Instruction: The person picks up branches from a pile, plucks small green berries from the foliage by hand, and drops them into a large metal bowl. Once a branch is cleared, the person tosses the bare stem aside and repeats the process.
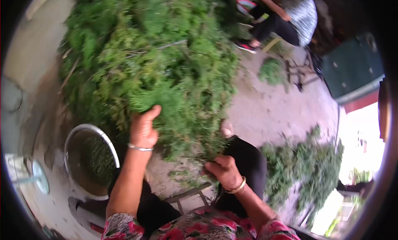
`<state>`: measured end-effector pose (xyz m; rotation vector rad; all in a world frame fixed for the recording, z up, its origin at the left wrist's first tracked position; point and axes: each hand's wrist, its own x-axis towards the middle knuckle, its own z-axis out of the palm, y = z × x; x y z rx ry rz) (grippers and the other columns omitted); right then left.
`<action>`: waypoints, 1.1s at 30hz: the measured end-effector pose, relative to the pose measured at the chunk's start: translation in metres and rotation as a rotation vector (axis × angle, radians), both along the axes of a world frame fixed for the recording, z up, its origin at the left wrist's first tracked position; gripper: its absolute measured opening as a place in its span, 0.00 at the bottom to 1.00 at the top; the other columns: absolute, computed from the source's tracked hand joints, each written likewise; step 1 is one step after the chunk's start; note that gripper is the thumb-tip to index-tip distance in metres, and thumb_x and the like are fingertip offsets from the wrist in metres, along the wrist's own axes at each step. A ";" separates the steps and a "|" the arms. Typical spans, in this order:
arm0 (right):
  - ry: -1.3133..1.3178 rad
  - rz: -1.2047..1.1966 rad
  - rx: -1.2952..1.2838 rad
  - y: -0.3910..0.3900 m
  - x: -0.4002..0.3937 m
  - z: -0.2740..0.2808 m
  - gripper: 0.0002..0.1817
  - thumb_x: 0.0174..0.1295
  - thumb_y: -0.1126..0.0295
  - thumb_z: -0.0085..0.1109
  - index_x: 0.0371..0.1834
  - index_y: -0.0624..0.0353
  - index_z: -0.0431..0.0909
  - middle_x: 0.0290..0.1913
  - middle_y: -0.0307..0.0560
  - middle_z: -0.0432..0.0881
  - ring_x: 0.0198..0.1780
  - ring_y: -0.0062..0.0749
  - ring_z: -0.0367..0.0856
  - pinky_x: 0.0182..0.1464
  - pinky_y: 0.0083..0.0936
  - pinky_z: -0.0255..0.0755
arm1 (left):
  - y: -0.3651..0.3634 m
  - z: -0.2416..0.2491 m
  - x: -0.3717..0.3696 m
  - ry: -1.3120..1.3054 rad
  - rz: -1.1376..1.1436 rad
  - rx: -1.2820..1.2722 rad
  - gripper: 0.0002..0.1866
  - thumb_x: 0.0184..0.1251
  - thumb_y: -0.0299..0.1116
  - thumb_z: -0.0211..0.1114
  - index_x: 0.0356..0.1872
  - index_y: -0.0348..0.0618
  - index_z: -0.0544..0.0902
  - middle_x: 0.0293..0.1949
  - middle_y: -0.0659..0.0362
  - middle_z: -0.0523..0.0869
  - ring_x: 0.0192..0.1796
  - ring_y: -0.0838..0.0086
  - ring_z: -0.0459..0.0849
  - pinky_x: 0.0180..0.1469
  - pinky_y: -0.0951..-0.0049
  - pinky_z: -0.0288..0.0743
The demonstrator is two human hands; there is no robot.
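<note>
Left hand [143, 130] met the large green heap [166, 61]; grip unclear. Right hand [227, 172] curled narrow, contents unclear. Near left, basin [112, 147] held leafy bits [98, 161]; much seemed left.

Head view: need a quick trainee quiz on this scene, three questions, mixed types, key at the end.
1. Multiple choice. What lies inside the round, pale-rimmed tub?
A) Whole branches with thick stems
B) Small green plant bits
C) Folded cloth

2. True or false. The right hand has no band at its wrist.

3. Fill in the blank. Of the two hands, the ____ one is at the foliage of the large green pile and nearer the tub.

Key: 1 B; 2 false, a yellowish band is there; 3 left.
</note>
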<state>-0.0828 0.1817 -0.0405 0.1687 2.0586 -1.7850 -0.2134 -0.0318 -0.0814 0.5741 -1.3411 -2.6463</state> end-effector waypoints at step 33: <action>0.313 0.085 0.266 0.035 -0.118 0.014 0.10 0.53 0.72 0.59 0.35 0.67 0.76 0.28 0.51 0.80 0.28 0.31 0.79 0.31 0.25 0.72 | 0.023 -0.086 0.036 -0.390 -0.941 -0.648 0.09 0.61 0.31 0.60 0.40 0.38 0.79 0.31 0.60 0.82 0.31 0.77 0.82 0.29 0.76 0.74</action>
